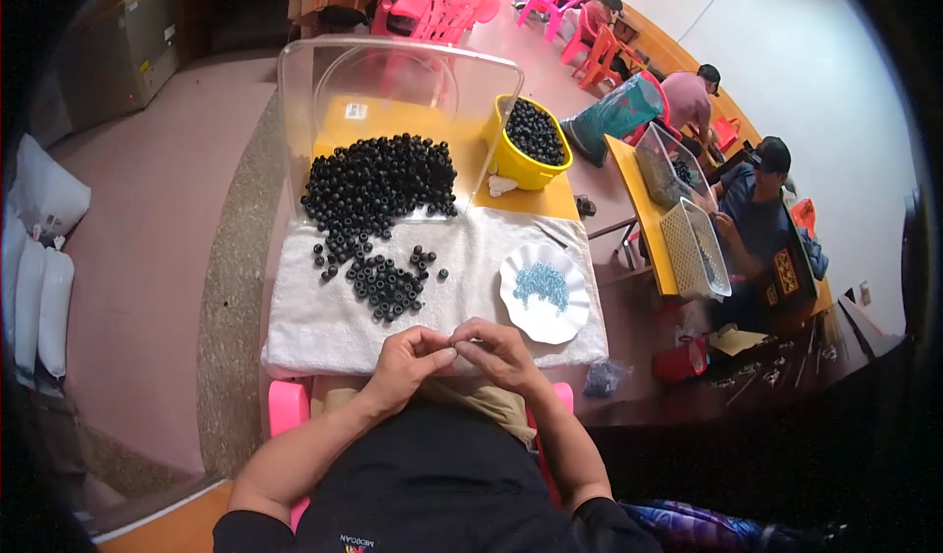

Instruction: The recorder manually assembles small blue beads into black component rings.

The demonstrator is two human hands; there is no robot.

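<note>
Over the table's near edge, my left hand (415, 357) and my right hand (494, 352) meet with their fingertips pinched together. Something tiny and dark seems to be between them, mostly hidden by the fingers. Just beyond my hands, a loose cluster of black, bead-like pieces with holes (386, 288) lies on a white towel (305, 327). A bigger heap of the same black pieces (383, 175) spills from a tilted transparent plastic bin (295, 91). To the right of my hands, a white scalloped plate (546, 329) holds small pale-blue pieces (541, 286).
Behind the plate stands a yellow tub (526, 170) of black pieces; a thin dark tool (552, 236) lies on the towel. At right, a person (761, 214) sits by a yellow table (643, 214) with a white basket (693, 248). White sacks (44, 298) stand on the left floor.
</note>
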